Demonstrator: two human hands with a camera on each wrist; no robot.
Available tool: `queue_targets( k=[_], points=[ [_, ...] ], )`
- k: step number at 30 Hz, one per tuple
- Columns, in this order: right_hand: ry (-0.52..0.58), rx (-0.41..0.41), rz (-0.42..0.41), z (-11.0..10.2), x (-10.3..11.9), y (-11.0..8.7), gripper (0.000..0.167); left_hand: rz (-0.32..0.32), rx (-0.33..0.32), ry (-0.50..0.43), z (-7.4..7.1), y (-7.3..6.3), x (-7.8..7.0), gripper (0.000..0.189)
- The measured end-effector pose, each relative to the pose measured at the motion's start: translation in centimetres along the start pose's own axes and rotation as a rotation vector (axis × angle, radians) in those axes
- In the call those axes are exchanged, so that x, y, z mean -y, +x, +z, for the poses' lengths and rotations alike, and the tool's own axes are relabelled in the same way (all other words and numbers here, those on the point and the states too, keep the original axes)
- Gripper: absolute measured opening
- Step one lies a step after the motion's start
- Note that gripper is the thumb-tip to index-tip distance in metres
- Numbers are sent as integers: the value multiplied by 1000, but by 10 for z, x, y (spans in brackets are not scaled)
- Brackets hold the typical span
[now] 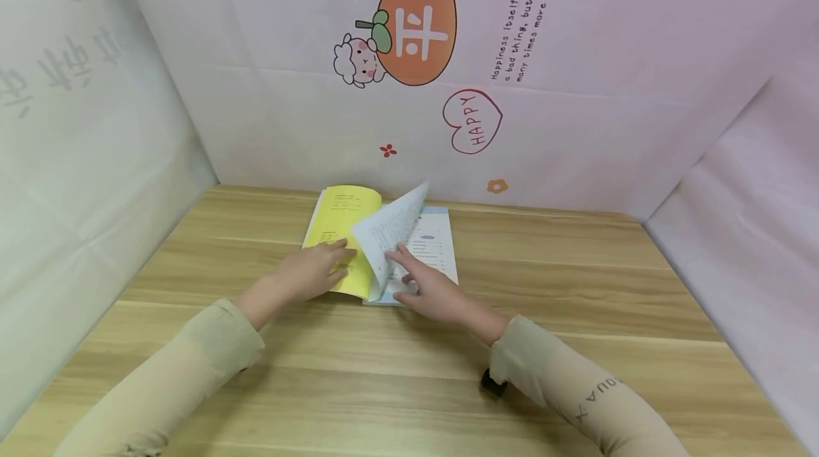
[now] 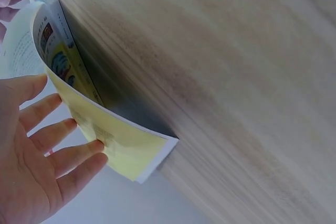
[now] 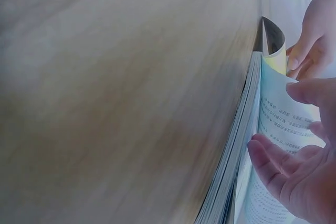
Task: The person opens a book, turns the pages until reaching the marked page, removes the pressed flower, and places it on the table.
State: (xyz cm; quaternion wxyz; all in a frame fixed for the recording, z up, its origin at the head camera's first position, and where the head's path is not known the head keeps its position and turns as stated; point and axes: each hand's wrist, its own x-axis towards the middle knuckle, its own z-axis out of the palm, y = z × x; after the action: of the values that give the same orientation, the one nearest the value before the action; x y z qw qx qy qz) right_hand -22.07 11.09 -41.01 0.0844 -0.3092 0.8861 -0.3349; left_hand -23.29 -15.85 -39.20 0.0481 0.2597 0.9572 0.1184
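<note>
An open book [image 1: 440, 233] lies on the wooden table near the back wall. Its left side shows a yellow page [image 1: 348, 215], while a white printed leaf [image 1: 392, 229] stands up curled and slanted over the middle. My left hand [image 1: 312, 271] rests on the yellow page with fingers spread. In the left wrist view, its fingertips touch the bowed yellow sheet [image 2: 121, 140]. My right hand [image 1: 436, 293] is at the raised leaf, over the right page. In the right wrist view, its thumb and fingers are spread beside the curved leaf [image 3: 283, 108], above the thick page stack [image 3: 233, 135].
The wood-grain table [image 1: 358, 379] extends around the book. A white printed cloth [image 1: 275, 123] hangs behind it, with cloth at both sides too. A small black object [image 1: 493, 384] shows under the right sleeve cuff.
</note>
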Motion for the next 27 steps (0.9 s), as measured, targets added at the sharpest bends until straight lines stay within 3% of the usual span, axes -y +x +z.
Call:
queue_targets(
  k=[7,18,22,27],
  points=[
    [-48,37,23,1,4,4,75,-30,-70,-141,-5,1,9,42],
    [-131,67,44,4,10,11,76,-131,-130,-340,-11,-1,13,66],
    [-156,87,55,7,10,15,77,-113,-166,-344,-10,-2,10,68],
    [-185,93,55,9,10,17,77,-72,-117,-215,-7,-1,4,65]
  ],
)
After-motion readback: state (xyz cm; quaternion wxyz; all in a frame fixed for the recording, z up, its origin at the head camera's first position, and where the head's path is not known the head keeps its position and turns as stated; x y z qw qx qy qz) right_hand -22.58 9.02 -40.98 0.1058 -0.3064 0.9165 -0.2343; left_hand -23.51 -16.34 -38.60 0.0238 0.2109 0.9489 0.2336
